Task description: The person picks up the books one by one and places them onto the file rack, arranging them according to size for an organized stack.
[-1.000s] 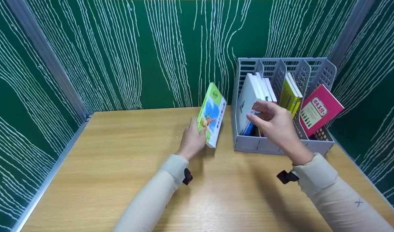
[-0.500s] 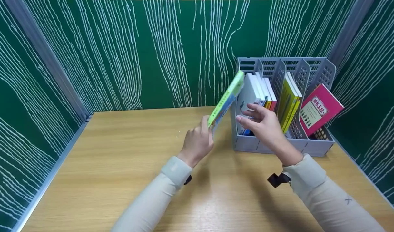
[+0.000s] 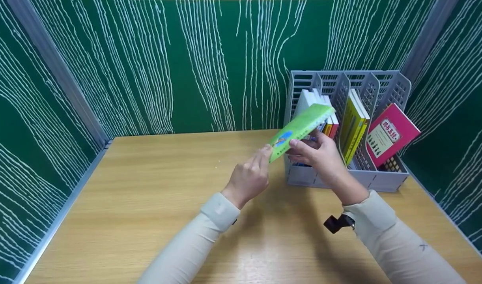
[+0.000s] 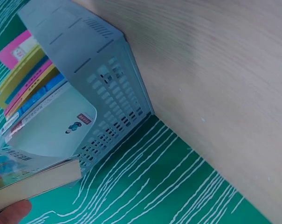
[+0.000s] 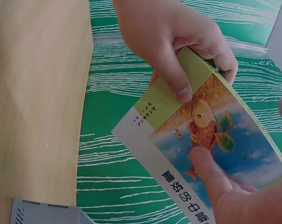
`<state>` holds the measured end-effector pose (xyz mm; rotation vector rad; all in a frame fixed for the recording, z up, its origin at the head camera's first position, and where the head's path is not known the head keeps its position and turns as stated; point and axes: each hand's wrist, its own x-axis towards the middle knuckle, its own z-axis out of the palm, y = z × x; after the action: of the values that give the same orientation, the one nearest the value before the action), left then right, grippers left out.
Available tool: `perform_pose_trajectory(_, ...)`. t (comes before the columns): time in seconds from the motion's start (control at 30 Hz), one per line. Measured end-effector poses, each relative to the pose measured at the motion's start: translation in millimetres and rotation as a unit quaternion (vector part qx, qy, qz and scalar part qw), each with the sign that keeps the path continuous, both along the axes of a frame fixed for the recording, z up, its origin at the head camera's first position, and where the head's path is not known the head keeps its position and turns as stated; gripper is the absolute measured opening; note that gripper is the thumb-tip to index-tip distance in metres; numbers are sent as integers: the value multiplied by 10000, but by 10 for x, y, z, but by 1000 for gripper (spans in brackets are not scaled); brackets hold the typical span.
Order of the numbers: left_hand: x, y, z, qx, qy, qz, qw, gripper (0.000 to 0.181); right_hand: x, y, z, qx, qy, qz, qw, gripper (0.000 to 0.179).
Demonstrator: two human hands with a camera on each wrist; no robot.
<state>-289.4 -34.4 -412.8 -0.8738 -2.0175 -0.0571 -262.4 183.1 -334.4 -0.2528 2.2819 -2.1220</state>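
Note:
A green-covered book (image 3: 309,118) with a blue picture is held tilted in the air before the left side of the grey file rack (image 3: 331,178). My left hand (image 3: 248,177) grips its lower end; in the right wrist view the thumb lies on the cover. My right hand (image 3: 326,157) pinches the book from the right, thumb on the green face and fingers beneath. The right wrist view shows the picture cover (image 5: 243,135) with a fish on it, and a right-hand finger touching that cover. In the left wrist view, the book's page edge (image 4: 38,184) shows.
White-covered books (image 3: 304,100) stand in the rack's left compartment, partly hidden by the held book. Yellow books (image 3: 353,126) stand in a middle one. At the right, a pink book (image 3: 391,134) leans outward. Wooden tabletop (image 3: 146,205) spreads left and forward; green walls (image 3: 201,71) enclose it.
My left hand has carried the book rightward to the rack and turned it, so its green face now shows. My right hand has moved left and taken hold of the book.

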Motion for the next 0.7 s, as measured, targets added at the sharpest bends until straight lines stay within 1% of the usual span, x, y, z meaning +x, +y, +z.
perform_pose_trajectory(0.1,-19,-7,-17,-171,530,3,9984,40,23,-10,5,-482,-23,-47,9988,66)
perform_pose_trajectory(0.17,-34,-14,-21,-251,834,-14,9962,37,39,-14,8,-854,-42,-88,9963,62)
perform_pose_trajectory(0.3,-58,-34,-14,-446,1226,-75,9914,31,58,-19,20,-1453,-69,-190,9892,47)
perform_pose_trajectory(0.37,-66,-42,-9,-568,1341,-85,9893,28,60,-22,27,-1658,-84,-251,9858,40)
perform_pose_trajectory(0.47,-62,-47,7,-723,1445,-45,9869,28,70,-18,34,-1800,-108,-358,9830,33)
perform_pose_trajectory(0.57,-59,-37,15,-802,1450,-30,9862,30,80,2,40,-1914,-134,-437,9804,34)
perform_pose_trajectory(0.7,-59,8,34,-691,1386,-130,9878,30,94,65,49,-2011,-71,-535,9781,38)
